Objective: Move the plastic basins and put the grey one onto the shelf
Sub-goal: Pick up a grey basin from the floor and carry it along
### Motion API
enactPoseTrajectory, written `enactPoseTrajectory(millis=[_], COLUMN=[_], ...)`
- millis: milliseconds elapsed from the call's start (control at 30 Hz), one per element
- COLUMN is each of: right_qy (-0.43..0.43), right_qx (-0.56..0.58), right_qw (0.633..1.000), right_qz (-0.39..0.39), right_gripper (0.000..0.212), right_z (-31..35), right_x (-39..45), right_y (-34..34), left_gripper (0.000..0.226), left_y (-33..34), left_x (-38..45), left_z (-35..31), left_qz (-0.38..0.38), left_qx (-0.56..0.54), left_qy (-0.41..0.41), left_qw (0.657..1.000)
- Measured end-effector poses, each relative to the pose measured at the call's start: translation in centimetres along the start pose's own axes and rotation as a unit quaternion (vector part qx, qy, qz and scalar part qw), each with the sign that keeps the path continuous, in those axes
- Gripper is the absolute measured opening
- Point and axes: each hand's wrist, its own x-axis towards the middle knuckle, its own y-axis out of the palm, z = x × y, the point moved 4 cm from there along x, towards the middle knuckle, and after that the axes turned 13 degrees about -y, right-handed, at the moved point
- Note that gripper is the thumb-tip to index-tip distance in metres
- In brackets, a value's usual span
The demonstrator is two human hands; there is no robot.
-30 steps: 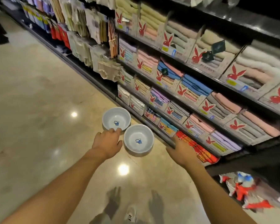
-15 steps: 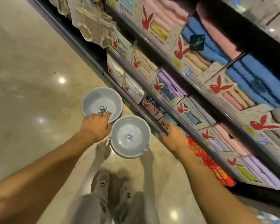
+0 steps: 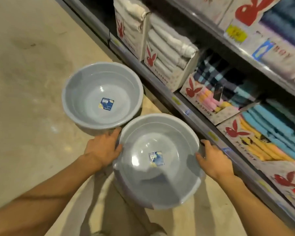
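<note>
Now nearer: left hand (image 3: 103, 149) and right hand (image 3: 213, 160) newly clasp near basin (image 3: 157, 160)'s sides; lift imminent, far basin (image 3: 102, 96) untouched.

Dim, warm indoor light from above puts glare in the near basin (image 3: 157, 160), with soft blur and wide-angle bending at the edges.

The head camera (the only view) looks steeply down, close over the floor (image 3: 27, 86) beside the shelf (image 3: 191, 106).
</note>
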Motion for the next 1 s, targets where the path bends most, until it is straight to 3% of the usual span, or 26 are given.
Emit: enactPoseTrajectory(millis=[200,433,667,867,1000], right_qy=[-0.044,-0.051,-0.092,-0.145,-0.163], right_qx=[-0.014,0.013,0.011,0.009,0.029], right_qw=[0.997,0.996,0.983,0.962,0.952], right_qz=[-0.066,-0.066,-0.161,-0.232,-0.256], right_gripper=[0.055,0.057,0.060,0.058,0.043], right_z=[-1.7,0.2,0.9,6.3,11.1], right_x=[2.4,0.7,0.8,4.2,7.1], right_y=[3.3,2.3,-4.4,-13.5,-16.4], left_gripper=[0.065,0.071,0.068,0.056,0.044], left_y=[3.6,2.5,-4.3,-14.0,-17.8], left_x=[2.0,1.0,1.0,2.2,3.2], left_z=[0.4,-0.5,-0.2,1.1,4.5], left_qz=[-0.058,0.003,-0.047,-0.169,-0.211], left_qx=[-0.028,-0.040,-0.076,-0.124,-0.140], left_qy=[0.057,0.068,0.076,0.077,-0.012], left_qw=[0.996,0.997,0.993,0.975,0.967])
